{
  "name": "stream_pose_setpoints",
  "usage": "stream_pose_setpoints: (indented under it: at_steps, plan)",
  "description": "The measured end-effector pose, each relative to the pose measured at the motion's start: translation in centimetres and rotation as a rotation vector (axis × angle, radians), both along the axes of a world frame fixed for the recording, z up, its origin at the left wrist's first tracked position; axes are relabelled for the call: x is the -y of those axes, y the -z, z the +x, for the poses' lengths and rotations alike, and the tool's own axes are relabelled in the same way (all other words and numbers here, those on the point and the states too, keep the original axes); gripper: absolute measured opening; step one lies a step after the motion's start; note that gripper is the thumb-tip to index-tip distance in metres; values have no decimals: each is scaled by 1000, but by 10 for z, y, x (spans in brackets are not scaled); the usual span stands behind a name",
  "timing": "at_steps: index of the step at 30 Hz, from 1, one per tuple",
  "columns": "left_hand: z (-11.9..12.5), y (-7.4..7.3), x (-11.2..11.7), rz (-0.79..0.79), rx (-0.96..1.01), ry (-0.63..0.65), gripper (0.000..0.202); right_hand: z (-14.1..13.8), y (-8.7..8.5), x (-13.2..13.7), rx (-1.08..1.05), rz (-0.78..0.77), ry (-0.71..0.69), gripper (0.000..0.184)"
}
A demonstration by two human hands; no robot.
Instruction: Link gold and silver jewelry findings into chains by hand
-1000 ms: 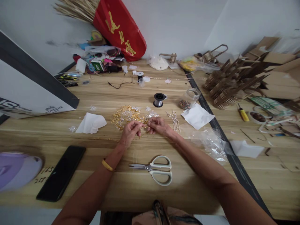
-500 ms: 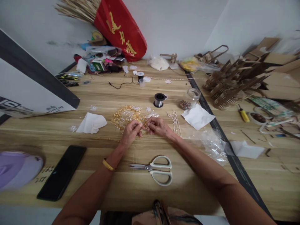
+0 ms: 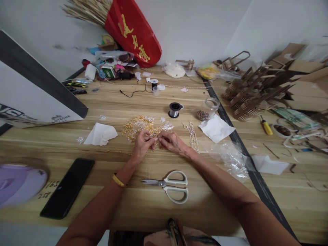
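Note:
My left hand (image 3: 142, 145) and my right hand (image 3: 172, 141) meet fingertip to fingertip at the near edge of a pile of gold and clear beads (image 3: 138, 125). Both are closed in a pinch; what lies between the fingers is too small to make out. Right of my right hand lie several beaded strands (image 3: 191, 136). White-handled scissors (image 3: 169, 184) rest nearer to me, blades pointing left. Beyond the hands stands a spool of silvery wire (image 3: 174, 110). A yellow bangle (image 3: 118, 180) circles my left wrist.
A black phone (image 3: 68, 188) and white paper (image 3: 100, 134) lie to the left. On the right are a glass jar with beads (image 3: 208, 108), another paper sheet (image 3: 217, 128), a plastic bag (image 3: 233, 160) and small woven baskets (image 3: 247, 102). A red bag (image 3: 133, 34) leans at the back.
My right hand has shifted slightly down and left, bringing its fingertips closer to my left hand's. The things on the table stay where they were.

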State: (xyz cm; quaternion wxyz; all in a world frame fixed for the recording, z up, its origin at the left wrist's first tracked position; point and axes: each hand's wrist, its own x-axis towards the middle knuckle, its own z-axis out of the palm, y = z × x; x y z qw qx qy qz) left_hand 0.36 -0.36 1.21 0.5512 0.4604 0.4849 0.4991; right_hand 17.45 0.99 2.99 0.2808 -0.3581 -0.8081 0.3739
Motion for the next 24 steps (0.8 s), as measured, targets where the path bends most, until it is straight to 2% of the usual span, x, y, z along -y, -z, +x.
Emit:
stream_pose_setpoints:
  at_steps: [5, 13, 19, 24]
  plan:
    - [0, -1, 0, -25, -46, 16, 27, 0, 0, -1, 3, -1, -6, 15]
    - [-3, -1, -1, -64, -44, 96, 25, 3, -2, -3, 53, 70, 11, 15]
    - [-4, 2, -2, -85, -47, 100, 27, 3, -4, -1, 120, 127, -2, 15]
    - [-2, 0, 0, -62, -67, 107, 24, 3, 2, 0, 157, 179, -30, 18]
